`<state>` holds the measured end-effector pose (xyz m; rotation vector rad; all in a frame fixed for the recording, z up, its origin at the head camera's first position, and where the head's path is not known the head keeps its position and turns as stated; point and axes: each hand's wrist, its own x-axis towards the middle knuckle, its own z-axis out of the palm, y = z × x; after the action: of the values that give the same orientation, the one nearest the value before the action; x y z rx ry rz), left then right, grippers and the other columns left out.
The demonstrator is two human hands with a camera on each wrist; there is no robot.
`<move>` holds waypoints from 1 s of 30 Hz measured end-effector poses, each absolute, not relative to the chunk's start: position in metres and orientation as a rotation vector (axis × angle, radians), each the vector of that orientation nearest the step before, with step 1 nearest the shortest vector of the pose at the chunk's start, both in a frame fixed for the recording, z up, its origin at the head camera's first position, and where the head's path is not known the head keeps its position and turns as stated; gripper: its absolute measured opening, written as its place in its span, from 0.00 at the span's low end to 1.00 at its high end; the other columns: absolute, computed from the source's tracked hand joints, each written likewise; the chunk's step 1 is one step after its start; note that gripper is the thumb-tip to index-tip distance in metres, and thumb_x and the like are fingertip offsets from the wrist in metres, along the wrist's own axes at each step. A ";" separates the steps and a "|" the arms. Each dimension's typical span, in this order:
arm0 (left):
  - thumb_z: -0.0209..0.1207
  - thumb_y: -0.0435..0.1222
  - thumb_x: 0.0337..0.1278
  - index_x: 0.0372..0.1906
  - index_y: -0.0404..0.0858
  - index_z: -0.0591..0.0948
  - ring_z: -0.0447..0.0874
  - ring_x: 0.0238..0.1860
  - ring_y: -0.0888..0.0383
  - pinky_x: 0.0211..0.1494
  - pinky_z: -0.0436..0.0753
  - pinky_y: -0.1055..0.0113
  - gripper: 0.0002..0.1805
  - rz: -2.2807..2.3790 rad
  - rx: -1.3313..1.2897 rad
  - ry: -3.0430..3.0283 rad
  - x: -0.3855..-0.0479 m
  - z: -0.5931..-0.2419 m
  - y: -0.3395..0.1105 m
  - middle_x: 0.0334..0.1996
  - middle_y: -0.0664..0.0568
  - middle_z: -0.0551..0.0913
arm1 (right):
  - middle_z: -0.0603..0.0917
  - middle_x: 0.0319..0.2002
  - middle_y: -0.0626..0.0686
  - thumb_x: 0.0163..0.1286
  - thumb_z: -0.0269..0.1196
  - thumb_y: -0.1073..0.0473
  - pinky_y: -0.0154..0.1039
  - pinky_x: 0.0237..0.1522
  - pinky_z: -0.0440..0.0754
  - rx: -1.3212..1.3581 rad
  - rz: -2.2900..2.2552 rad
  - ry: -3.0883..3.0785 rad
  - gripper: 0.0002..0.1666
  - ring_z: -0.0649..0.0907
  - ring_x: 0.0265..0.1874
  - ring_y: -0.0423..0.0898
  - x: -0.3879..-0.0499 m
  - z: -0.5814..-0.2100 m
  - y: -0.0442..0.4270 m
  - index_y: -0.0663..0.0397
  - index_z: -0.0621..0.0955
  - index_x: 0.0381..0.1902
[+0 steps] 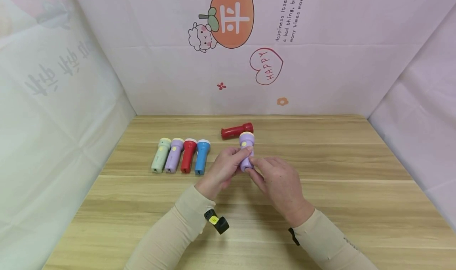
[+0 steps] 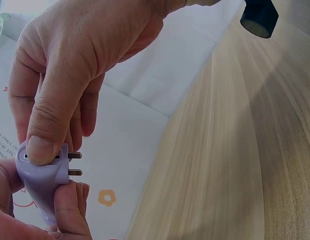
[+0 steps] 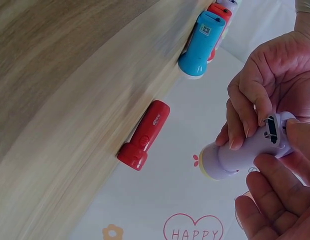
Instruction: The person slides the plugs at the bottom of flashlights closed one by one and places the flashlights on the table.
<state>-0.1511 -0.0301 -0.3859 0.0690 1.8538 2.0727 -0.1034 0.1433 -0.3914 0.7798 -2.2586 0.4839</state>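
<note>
Over the middle of the table, my left hand (image 1: 226,165) grips a light purple flashlight (image 1: 246,138) with a pale yellow rim, its head pointing toward the back wall. My right hand (image 1: 281,181) pinches the same flashlight at its tail end, thumb and fingers about the base. Two metal plug prongs (image 2: 74,164) stick out of the tail in the left wrist view, and the right thumb lies beside them. The right wrist view shows the prongs too, with the left fingers (image 3: 245,112) wrapped along the purple body. Hands hide part of the barrel.
A red flashlight (image 1: 233,132) lies on its side just behind the held one. Left of the hands, green (image 1: 161,155), purple (image 1: 174,155), red (image 1: 188,156) and blue (image 1: 202,156) flashlights lie in a row. A printed cloth wall (image 1: 171,80) borders the wooden table (image 1: 338,151).
</note>
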 end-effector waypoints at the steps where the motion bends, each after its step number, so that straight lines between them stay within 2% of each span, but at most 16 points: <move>1: 0.59 0.50 0.75 0.58 0.27 0.80 0.82 0.40 0.59 0.46 0.83 0.71 0.28 2.073 0.065 1.854 -0.151 -0.386 -0.030 0.44 0.47 0.84 | 0.93 0.38 0.54 0.60 0.79 0.56 0.46 0.39 0.89 0.781 0.482 -2.257 0.20 0.90 0.36 0.51 -0.103 -0.391 0.143 0.54 0.87 0.48; 6: 0.59 0.50 0.75 0.57 0.27 0.80 0.82 0.39 0.59 0.47 0.83 0.71 0.28 2.071 0.053 1.855 -0.151 -0.385 -0.030 0.44 0.47 0.84 | 0.92 0.37 0.54 0.60 0.78 0.55 0.46 0.38 0.89 0.783 0.470 -2.249 0.19 0.91 0.35 0.51 -0.103 -0.390 0.142 0.55 0.86 0.47; 16: 0.60 0.51 0.74 0.59 0.28 0.80 0.83 0.44 0.57 0.54 0.84 0.67 0.29 2.088 0.021 1.834 -0.150 -0.385 -0.031 0.49 0.45 0.84 | 0.93 0.37 0.54 0.60 0.78 0.55 0.47 0.37 0.89 0.793 0.482 -2.231 0.20 0.90 0.34 0.51 -0.104 -0.391 0.142 0.54 0.87 0.49; 30: 0.60 0.53 0.73 0.60 0.29 0.80 0.83 0.44 0.57 0.54 0.84 0.66 0.30 2.101 -0.005 1.825 -0.151 -0.388 -0.033 0.50 0.44 0.84 | 0.93 0.37 0.55 0.58 0.80 0.57 0.43 0.33 0.88 0.819 0.475 -2.219 0.24 0.89 0.31 0.49 -0.103 -0.391 0.141 0.57 0.88 0.52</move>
<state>-0.1513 -0.0334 -0.3879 -0.0053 1.8250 2.1012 -0.1028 0.1412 -0.3914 0.8188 -2.2194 0.4752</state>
